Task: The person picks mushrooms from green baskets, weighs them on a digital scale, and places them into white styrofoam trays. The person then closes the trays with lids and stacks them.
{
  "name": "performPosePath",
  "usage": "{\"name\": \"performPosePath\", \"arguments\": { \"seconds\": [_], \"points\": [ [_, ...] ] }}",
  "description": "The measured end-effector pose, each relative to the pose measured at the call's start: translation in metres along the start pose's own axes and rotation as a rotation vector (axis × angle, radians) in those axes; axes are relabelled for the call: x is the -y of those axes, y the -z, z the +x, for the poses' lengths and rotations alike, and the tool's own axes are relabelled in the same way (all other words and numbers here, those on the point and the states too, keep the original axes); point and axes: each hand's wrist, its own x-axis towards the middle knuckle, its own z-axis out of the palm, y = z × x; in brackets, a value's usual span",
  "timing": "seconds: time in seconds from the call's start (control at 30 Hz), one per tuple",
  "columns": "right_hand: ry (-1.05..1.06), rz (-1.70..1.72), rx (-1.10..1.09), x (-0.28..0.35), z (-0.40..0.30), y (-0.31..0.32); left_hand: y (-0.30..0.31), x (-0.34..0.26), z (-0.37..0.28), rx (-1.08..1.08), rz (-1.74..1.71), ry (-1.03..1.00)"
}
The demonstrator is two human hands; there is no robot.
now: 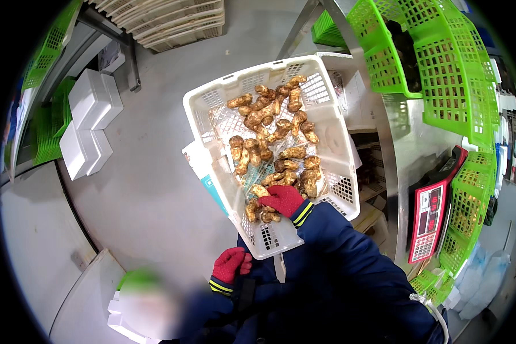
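Observation:
A white plastic crate [223, 170] with lattice sides stands before me, holding many brown and cream mushrooms [262, 116] spread over its bottom. My right hand [284, 200], in a red dotted glove, reaches over the crate's near end with its fingers on a pale mushroom [259, 190]. Other mushrooms lie around those fingers. My left hand [232, 264], also red-gloved, is outside the crate at its near left, fingers curled; whether anything is inside them cannot be seen. It is close to the front of my dark blue coat.
At right, a metal table [406, 129] carries green baskets [447, 86] of mushrooms and a red digital scale [430, 215]. White foam boxes [88, 103] stand on the floor at left. Stacked cream crates [185, 26] stand at the top. A partly blurred white shape with a green top [142, 279] is at lower left.

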Motion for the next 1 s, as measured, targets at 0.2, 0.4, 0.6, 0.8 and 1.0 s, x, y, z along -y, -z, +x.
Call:
{"name": "performPosePath", "arguments": {
  "seconds": [0.2,0.4,0.6,0.8,1.0],
  "points": [
    [0.165,-0.024,-0.1,0.004,-0.038,-0.003,-0.015,-0.004,-0.005,0.027,0.055,-0.018],
    [0.126,0.321,-0.296,-0.009,-0.086,0.004,-0.051,-0.029,-0.017,0.105,0.188,-0.028],
    [0.136,0.154,-0.585,-0.006,-0.162,0.028,-0.097,-0.072,0.023,0.306,0.634,-0.352],
    [-0.029,0.552,-0.655,-0.03,-0.227,-0.001,-0.236,-0.193,0.164,-0.023,1.375,-1.297],
    [-0.182,0.757,-0.734,-0.069,-0.252,-0.042,-0.326,-0.233,0.267,-0.259,1.608,-1.466]
  ]
}}
